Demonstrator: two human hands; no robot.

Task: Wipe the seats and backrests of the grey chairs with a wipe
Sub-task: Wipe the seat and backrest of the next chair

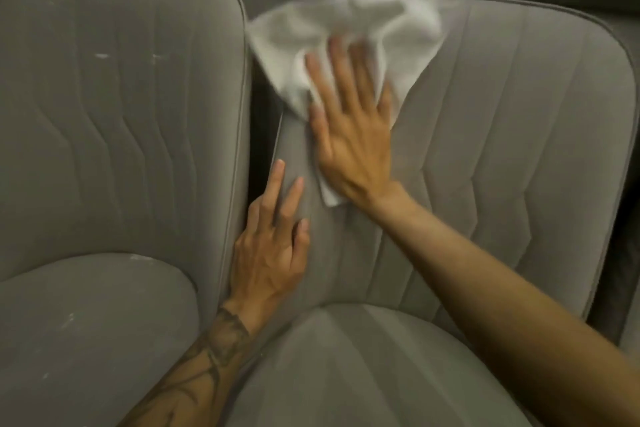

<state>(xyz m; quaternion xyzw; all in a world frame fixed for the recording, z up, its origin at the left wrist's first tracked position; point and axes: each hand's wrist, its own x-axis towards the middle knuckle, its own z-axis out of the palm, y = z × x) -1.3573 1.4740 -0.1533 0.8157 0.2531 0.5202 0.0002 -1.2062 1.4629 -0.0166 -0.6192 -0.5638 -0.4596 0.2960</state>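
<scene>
Head view — wipe (346,28) under right hand's (353,146) fingers (341,76).

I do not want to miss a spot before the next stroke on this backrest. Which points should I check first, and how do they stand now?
1. Right hand flat on the wipe: ok.
2. Wipe against the right chair's backrest: ok.
3. Left hand out of a downward stroke: not ok, it rests on the same backrest below the wipe.
4. Left chair free of white specks: not ok, backrest and seat show some.
5. Wipe clean and damp: cannot tell.
</scene>
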